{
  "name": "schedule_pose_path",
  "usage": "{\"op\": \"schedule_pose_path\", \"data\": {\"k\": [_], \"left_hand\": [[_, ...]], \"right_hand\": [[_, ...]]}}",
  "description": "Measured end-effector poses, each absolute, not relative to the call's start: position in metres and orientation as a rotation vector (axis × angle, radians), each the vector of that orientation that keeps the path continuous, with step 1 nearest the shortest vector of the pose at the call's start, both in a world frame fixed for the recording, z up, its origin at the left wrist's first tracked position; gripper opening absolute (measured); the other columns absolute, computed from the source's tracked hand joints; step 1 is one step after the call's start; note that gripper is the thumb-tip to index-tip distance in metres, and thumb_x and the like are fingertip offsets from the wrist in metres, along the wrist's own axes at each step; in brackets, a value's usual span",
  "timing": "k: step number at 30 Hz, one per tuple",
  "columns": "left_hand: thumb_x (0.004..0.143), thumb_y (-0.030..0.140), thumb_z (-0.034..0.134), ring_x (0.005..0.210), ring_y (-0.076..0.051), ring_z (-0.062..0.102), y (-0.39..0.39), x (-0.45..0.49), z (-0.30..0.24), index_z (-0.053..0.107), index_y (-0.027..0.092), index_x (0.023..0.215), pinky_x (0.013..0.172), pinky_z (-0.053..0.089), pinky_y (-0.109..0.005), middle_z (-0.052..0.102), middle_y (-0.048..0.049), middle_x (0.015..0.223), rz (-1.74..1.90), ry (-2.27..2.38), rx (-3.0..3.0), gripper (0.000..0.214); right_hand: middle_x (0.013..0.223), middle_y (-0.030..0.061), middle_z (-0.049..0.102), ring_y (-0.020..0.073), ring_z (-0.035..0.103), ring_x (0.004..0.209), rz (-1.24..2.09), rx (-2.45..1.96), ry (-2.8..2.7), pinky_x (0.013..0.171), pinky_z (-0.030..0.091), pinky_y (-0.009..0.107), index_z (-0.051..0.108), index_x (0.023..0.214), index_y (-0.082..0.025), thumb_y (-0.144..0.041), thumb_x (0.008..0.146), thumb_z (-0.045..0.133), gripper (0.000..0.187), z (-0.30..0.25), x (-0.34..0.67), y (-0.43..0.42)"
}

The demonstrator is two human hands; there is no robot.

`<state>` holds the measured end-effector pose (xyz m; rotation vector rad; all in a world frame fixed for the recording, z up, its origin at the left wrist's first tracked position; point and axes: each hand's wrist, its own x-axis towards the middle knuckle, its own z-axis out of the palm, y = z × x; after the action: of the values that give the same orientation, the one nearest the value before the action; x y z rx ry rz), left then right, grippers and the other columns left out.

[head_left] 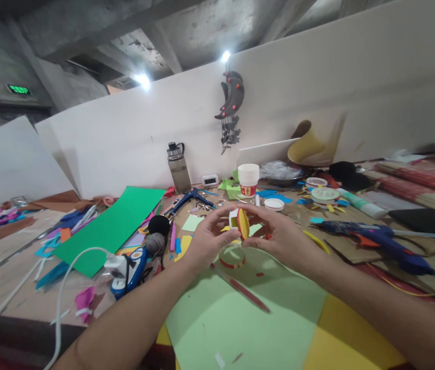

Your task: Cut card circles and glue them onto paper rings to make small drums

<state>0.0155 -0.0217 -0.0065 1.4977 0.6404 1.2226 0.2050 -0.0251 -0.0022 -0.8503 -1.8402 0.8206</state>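
Observation:
My left hand (206, 237) and my right hand (279, 237) meet above the table, and both pinch a small paper cup piece (240, 222) with a yellow disc and a red rim. The piece is held on its side, its round face turned toward me. Just below it a cut ring of cup rim (232, 256) with a red band lies on the light green sheet (240, 318). A thin red strip (246, 292) lies on the same sheet, close to my left forearm.
A dark green sheet (113, 226), yarn balls (156, 236) and a white power strip (115, 264) lie left. A stack of paper cups (248, 180), a water bottle (179, 167) and lids stand behind. A blue glue gun (379, 239) rests right. Paper scraps cover the table.

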Motion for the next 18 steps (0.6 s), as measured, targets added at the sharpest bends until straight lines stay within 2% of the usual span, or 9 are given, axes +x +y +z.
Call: {"op": "schedule_pose_path", "data": {"k": [6,9,13,18], "left_hand": [[0.076,0.025,0.076,0.108,-0.02,0.063,-0.0193,0.018,-0.0122,0.063,0.027,0.122,0.094,0.05,-0.033,0.065,-0.0062,0.124,1.249,0.567,1.488,0.048],[0.073,0.025,0.078,0.112,-0.023,0.063,-0.0218,0.0182,-0.0108,0.061,0.027,0.124,0.096,0.049,-0.036,0.065,-0.0073,0.126,1.218,0.562,1.458,0.053],[0.07,0.026,0.08,0.112,-0.025,0.063,-0.0238,0.0173,-0.0084,0.062,0.026,0.124,0.093,0.051,-0.037,0.067,-0.0084,0.123,1.166,0.584,1.447,0.057],[0.068,0.024,0.082,0.108,-0.024,0.065,-0.0243,0.0177,-0.0081,0.063,0.026,0.123,0.091,0.052,-0.036,0.07,-0.0073,0.116,1.166,0.603,1.426,0.057]], "right_hand": [[0.134,0.0091,0.059,0.0257,0.065,0.109,0.851,-0.829,-1.842,0.076,0.063,0.038,0.054,0.132,-0.03,-0.034,0.073,0.079,0.064,-0.002,0.2044,-0.0255],[0.126,0.0082,0.063,0.0254,0.066,0.105,0.85,-0.818,-1.825,0.076,0.063,0.037,0.055,0.131,-0.031,-0.032,0.073,0.078,0.062,-0.0001,0.2037,-0.0267],[0.118,0.0073,0.065,0.024,0.068,0.099,0.856,-0.807,-1.817,0.072,0.063,0.036,0.057,0.127,-0.031,-0.03,0.073,0.078,0.058,0.0003,0.2033,-0.0274],[0.123,0.0066,0.062,0.0229,0.066,0.1,0.846,-0.821,-1.822,0.07,0.061,0.033,0.054,0.131,-0.033,-0.026,0.073,0.078,0.063,-0.0049,0.2036,-0.0248]]}}
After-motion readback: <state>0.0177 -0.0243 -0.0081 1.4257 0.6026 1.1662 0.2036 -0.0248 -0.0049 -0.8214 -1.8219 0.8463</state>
